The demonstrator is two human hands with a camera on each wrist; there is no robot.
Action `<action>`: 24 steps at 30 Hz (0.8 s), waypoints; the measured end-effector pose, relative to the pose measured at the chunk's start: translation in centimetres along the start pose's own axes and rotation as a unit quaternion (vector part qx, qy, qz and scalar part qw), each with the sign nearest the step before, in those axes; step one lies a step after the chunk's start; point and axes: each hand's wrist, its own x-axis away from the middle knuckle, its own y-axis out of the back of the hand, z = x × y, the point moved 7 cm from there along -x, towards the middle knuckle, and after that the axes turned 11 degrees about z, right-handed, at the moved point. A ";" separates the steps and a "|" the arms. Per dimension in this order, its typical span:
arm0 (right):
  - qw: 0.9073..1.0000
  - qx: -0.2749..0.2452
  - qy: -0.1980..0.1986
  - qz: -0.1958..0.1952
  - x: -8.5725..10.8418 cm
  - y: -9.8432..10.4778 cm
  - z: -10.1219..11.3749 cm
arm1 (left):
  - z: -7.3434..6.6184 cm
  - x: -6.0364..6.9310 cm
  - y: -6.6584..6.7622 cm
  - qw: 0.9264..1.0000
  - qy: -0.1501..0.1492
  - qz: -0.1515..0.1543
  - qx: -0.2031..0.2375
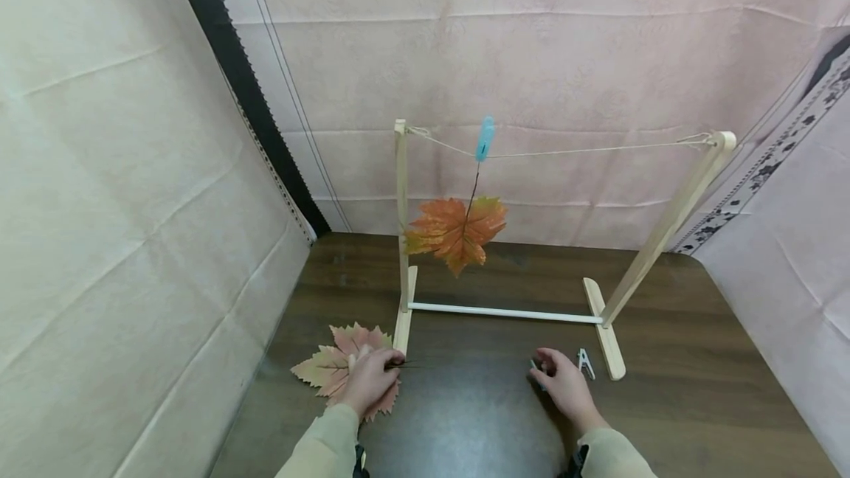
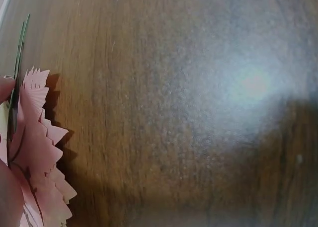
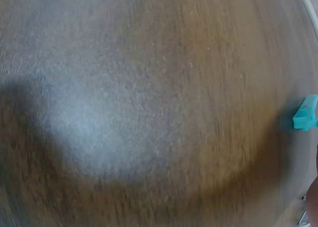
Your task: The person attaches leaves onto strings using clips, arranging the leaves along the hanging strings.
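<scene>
My left hand (image 1: 373, 378) pinches the thin stem of a pink and yellow artificial maple leaf (image 1: 335, 366) above the table at left. In the left wrist view, pink toothed leaf edges (image 2: 42, 152) and dark green stems (image 2: 20, 53) show beside the fingers. My right hand (image 1: 564, 386) pinches a small teal clothespin (image 3: 305, 113) between thumb and fingers, low over the table; most of the clip is covered in the head view. Just right of that hand lies a pale clothespin (image 1: 585, 364). An orange maple leaf (image 1: 458, 231) hangs from the line by a blue clothespin (image 1: 485, 139).
A wooden stand holds a string (image 1: 578, 152) between a left post (image 1: 402, 205) and a leaning right post (image 1: 671, 227). A white rod (image 1: 505, 312) joins their feet, the right foot (image 1: 611, 349) near my right hand. Pale cloth walls (image 1: 166, 242) enclose the brown table (image 1: 465, 419).
</scene>
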 end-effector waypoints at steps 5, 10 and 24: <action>1.000 -0.004 0.005 -0.011 0.1 -0.1 0.3 | -0.4 0.2 0.1 1.000 -0.008 -0.007 -0.021; 1.000 0.004 -0.007 -0.027 0.1 0.2 -0.1 | -0.6 0.2 0.1 0.999 -0.012 -0.013 -0.028; 1.000 -0.014 -0.025 -0.004 0.0 -0.1 -0.5 | 0.4 0.5 0.1 0.999 0.015 0.001 0.032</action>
